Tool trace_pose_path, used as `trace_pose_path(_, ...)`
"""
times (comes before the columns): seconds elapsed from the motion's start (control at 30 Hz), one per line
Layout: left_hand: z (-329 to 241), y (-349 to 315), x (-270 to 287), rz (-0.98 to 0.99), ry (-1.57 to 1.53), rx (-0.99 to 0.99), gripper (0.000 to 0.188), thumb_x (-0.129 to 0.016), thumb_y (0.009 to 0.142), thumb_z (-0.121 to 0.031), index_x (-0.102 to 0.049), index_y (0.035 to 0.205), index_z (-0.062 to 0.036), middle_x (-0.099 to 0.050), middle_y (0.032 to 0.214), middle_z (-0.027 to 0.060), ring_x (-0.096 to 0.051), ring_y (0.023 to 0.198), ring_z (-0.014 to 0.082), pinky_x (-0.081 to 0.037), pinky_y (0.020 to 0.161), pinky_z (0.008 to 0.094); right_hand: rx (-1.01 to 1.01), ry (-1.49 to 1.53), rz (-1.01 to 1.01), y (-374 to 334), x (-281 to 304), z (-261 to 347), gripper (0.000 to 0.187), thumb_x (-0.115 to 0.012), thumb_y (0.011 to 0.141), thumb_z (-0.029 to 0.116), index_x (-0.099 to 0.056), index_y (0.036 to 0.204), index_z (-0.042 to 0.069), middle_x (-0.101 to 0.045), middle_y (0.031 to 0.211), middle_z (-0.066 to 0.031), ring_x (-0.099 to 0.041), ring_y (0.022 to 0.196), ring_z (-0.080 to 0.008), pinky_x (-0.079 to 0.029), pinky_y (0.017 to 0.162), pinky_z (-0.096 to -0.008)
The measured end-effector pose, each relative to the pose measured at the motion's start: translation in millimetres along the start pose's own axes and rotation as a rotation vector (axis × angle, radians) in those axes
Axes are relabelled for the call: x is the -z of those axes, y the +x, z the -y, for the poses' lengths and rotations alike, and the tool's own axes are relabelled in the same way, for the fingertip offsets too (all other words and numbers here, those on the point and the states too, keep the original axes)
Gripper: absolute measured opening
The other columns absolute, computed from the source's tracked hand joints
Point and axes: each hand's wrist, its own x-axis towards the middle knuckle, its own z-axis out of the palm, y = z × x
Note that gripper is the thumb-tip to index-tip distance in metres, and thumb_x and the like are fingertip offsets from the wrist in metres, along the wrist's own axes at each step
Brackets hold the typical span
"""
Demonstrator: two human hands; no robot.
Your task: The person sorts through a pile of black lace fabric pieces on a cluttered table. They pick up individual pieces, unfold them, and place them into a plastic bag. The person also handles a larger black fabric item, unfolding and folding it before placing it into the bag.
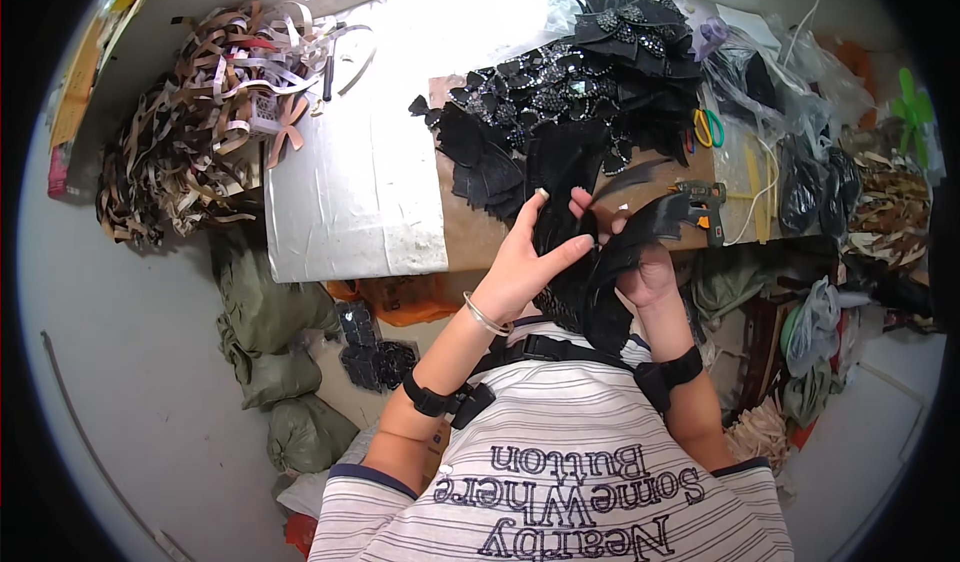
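Both hands are at the table's near edge, working on a bundle of black fabric strips (615,302) that hangs down toward my waist. My left hand (535,252), with a bracelet on its wrist, closes on the bundle from the left, thumb across the front. My right hand (648,274) is curled palm-up round the strips on the right; some of its fingers are hidden behind them. Wispy black ends fan out to the right. Just beyond lies a heap of black fabric pieces with shiny stones (555,87), reaching up to my hands.
A glue gun (703,202) lies right of my hands, with scissors (708,129) behind it. Tangled brown and pale strips (215,112) pile up at the left. Clear plastic bags (790,92) crowd the right. Green sacks (265,292) stand below the table's left side.
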Motion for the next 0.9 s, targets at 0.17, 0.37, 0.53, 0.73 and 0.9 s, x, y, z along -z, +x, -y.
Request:
trace_pose_path(0.17, 6, 0, 8, -0.159, 0.100, -0.047, 0.061, -0.050, 0.082, 0.007, -0.028, 0.139, -0.0010, -0.049, 0.123, 0.0095, -0.050, 0.106, 0.0130, -0.044, 0.089, 0.0257, 0.125, 0.148, 0.123, 4, 4, -3, 0.025, -0.067, 0.079, 0.014, -0.066, 0.103, 0.007, -0.011, 0.154, -0.0133, -0.012, 0.142, -0.0266, -0.020, 0.112, -0.0397)
trace_pose_path(0.37, -13, -9, -3, -0.046, 0.026, -0.109, 0.069, -0.065, 0.082, -0.003, -0.027, 0.140, -0.0009, -0.042, 0.132, 0.0092, -0.044, 0.117, 0.0155, -0.038, 0.098, 0.0273, 0.150, 0.155, 0.208, 7, 7, -6, 0.042, -0.061, 0.085, 0.017, -0.056, 0.124, 0.004, -0.007, 0.154, -0.0107, -0.008, 0.143, -0.0254, -0.014, 0.114, -0.0350)
trace_pose_path(0.53, -10, -8, 5, -0.006, 0.467, -0.299, 0.100, -0.083, 0.068, -0.020, -0.020, 0.141, 0.0048, -0.037, 0.138, 0.0145, -0.036, 0.127, 0.0200, -0.030, 0.106, 0.0313, 0.146, 0.143, 0.168, 7, -5, -3, 0.052, -0.059, 0.087, 0.018, -0.044, 0.133, 0.000, -0.010, 0.154, -0.0087, -0.007, 0.142, -0.0251, -0.013, 0.115, -0.0358)
trace_pose_path(0.73, -6, -8, 6, -0.044, 0.567, -0.299, 0.101, -0.083, 0.068, -0.022, -0.019, 0.141, 0.0064, -0.038, 0.137, 0.0165, -0.036, 0.127, 0.0204, -0.030, 0.106, 0.0311, 0.139, 0.184, 0.139, 6, -10, -5, 0.064, -0.063, 0.085, 0.018, -0.034, 0.138, -0.001, -0.014, 0.153, -0.0078, -0.014, 0.141, -0.0257, -0.016, 0.115, -0.0374)
trace_pose_path(0.9, -12, -8, 1, -0.038, 0.499, -0.301, 0.084, -0.073, 0.076, -0.010, -0.021, 0.141, 0.0045, -0.039, 0.136, 0.0162, -0.038, 0.126, 0.0198, -0.030, 0.105, 0.0306, 0.100, 0.326, 0.074, 6, -8, -6, 0.068, -0.064, 0.084, 0.017, -0.030, 0.139, -0.003, -0.022, 0.150, -0.0111, -0.023, 0.137, -0.0279, -0.018, 0.114, -0.0407)
